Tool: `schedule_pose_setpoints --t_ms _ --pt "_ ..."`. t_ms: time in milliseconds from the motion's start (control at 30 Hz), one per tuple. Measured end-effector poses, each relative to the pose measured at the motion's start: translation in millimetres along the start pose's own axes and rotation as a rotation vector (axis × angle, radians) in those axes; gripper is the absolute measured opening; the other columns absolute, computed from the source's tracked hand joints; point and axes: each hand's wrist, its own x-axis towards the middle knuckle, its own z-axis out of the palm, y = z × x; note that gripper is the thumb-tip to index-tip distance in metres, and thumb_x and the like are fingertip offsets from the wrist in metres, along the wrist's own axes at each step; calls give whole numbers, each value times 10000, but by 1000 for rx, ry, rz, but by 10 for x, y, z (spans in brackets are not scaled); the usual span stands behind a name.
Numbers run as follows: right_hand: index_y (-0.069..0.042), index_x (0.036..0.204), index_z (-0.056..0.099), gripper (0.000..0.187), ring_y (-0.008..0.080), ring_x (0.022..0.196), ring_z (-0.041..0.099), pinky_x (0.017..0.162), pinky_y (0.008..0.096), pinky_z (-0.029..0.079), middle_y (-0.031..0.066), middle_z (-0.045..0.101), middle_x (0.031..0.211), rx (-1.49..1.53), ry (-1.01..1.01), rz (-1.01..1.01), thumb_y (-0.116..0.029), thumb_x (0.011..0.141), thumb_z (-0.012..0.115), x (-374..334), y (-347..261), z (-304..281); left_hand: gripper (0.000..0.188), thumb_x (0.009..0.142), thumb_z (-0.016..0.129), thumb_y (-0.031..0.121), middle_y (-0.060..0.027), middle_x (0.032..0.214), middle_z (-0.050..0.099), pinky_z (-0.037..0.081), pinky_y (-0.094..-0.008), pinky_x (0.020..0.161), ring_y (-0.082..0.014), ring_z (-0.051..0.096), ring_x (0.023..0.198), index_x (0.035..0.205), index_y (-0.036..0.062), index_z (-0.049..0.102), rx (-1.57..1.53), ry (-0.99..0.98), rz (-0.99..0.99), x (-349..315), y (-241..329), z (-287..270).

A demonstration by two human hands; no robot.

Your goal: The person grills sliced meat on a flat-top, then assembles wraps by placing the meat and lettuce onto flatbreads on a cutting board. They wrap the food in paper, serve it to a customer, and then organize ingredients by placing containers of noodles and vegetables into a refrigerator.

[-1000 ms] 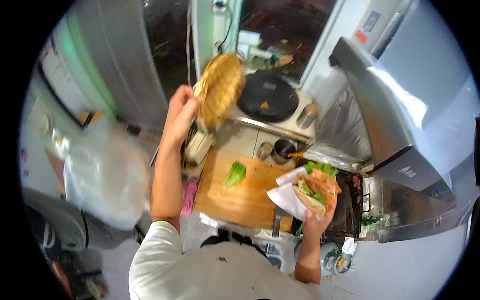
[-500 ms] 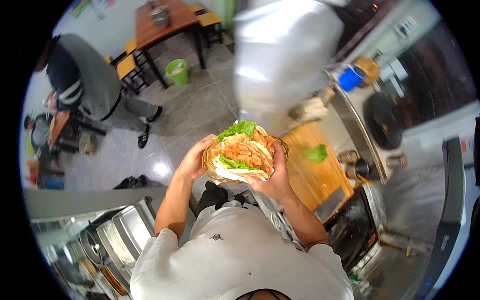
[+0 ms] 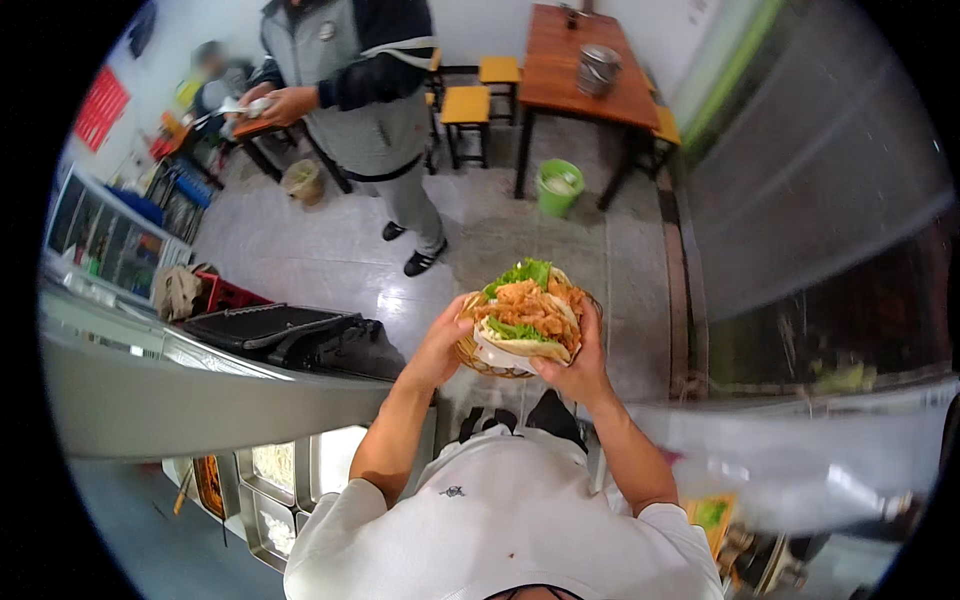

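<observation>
Between my two hands is a round wicker basket (image 3: 480, 364), held out in front of my chest. Filled flatbread sandwiches (image 3: 538, 310) lie in it, stuffed with orange-brown coated pieces that look like fried chicken and with green lettuce. White paper shows under the bread. My left hand (image 3: 437, 345) grips the basket's left side, its fingertips partly hidden by the rim. On the opposite side my right hand (image 3: 580, 365) has its thumb at the front, next to the bread, and its other fingers out of sight underneath.
A person (image 3: 365, 120) in grey and dark clothes stands ahead, left of a wooden table (image 3: 560, 60) with yellow stools (image 3: 466, 104). A green bin (image 3: 559, 188) is on the floor. Metal food trays (image 3: 270, 520) sit beside me at lower left; a cutting board (image 3: 712, 520) lies lower right.
My view has swung to the right-hand side's opposite, toward the dining area on the left. The cutting board has shifted to the lower right. Both hands still hold the basket.
</observation>
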Motion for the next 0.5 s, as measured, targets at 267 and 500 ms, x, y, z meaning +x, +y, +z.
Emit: schedule_pose_setpoints --t_ms 267,500 --pt "43 1480 179 1007 245 1275 524 1066 388 445 189 492 1389 9 -458 -82 -126 741 841 1878 475 1056 686 872 591 276 -144 1383 560 465 -365 1038 -224 577 1238 1462 -11 388 -118 326 256 374 677 -1334" --pt "68 1474 210 998 233 1294 501 1082 371 438 193 461 1394 -48 -787 -151 -119 729 847 3436 681 2356 673 869 578 291 -150 1372 585 474 -385 1043 -248 592 1234 1451 -10 425 -220 635 507 512 1404 -2271"
